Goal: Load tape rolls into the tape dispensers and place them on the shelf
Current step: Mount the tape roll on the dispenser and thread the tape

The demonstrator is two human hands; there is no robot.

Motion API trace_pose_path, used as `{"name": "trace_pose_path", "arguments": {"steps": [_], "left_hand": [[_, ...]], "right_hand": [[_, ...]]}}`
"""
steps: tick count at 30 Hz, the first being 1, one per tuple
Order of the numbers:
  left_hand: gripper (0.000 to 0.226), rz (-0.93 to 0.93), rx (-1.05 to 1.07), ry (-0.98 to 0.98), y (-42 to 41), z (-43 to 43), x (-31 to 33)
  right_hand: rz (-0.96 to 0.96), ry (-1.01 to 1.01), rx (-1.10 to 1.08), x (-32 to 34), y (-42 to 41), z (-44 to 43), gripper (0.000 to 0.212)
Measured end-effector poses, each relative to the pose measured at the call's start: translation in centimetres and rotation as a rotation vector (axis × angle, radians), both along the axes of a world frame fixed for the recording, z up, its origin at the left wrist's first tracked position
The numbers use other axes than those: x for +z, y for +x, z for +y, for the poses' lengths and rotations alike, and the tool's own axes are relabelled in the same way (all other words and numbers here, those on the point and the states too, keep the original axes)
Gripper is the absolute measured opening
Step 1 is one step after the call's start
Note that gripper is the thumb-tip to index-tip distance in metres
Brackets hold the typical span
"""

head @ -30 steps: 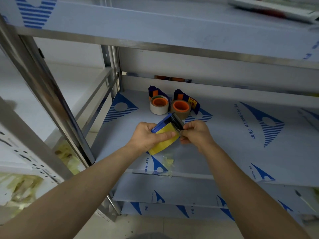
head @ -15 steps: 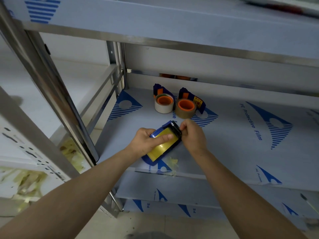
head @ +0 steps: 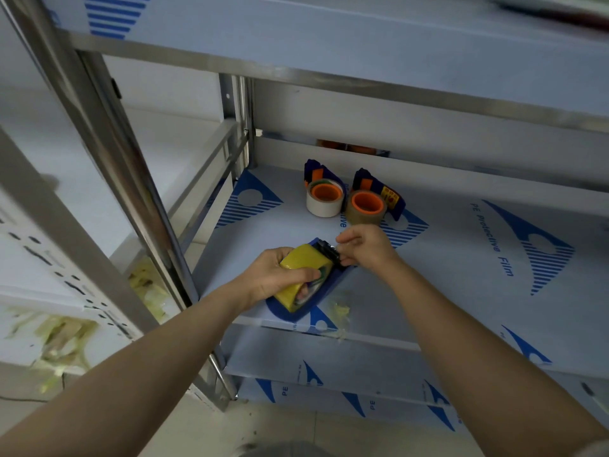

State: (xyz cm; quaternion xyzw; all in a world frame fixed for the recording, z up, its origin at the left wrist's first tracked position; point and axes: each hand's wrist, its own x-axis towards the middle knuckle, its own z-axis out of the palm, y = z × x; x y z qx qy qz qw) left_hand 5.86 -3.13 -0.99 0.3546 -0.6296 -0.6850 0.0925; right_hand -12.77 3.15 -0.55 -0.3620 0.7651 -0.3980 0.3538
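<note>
Head view: blue dispenser (head: 331, 286), loaded with yellow tape roll (head: 304, 263), lies at the front edge of the shelf (head: 461, 258). Fingers of left hand (head: 273, 278) curl round roll and dispenser body. Fingers of right hand (head: 370, 249) pinch narrowly at the black cutter end. 2 loaded dispensers (head: 316, 173), with white roll (head: 324, 209) and brown roll (head: 367, 216), stand toward the shelf's back.
</note>
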Motion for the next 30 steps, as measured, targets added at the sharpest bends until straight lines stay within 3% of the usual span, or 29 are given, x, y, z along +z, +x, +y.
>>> {"name": "trace_pose_path", "arguments": {"steps": [4, 7, 11, 17, 20, 30], "left_hand": [[0.024, -0.011, -0.015, -0.011, 0.2, -0.3, 0.1], [0.019, -0.009, -0.003, -0.016, 0.1, -0.2, 0.0], [0.035, -0.069, 0.057, -0.111, 0.0, -0.2, -0.7], [0.026, -0.019, 0.013, -0.097, 0.3, 0.2, -1.0], [0.037, -0.048, -0.084, -0.146, 0.4, 0.2, -1.0], [0.024, 0.010, 0.099, -0.190, 0.1, 0.5, -1.3]], "right_hand": [[0.010, 0.063, 0.029, 0.3, -0.5, 0.0, 0.030], [0.234, 0.086, 0.082, -0.1, -0.2, -0.5, 0.019], [0.563, 0.105, 0.144, -1.1, 0.3, -1.0, 0.014], [0.510, 0.002, -0.055, -2.3, 1.1, -0.9, 0.016], [0.525, 0.004, -0.085, -2.2, 1.2, -1.0, 0.017], [0.465, 0.028, -0.159, -2.1, 0.8, -1.4, 0.018]]}}
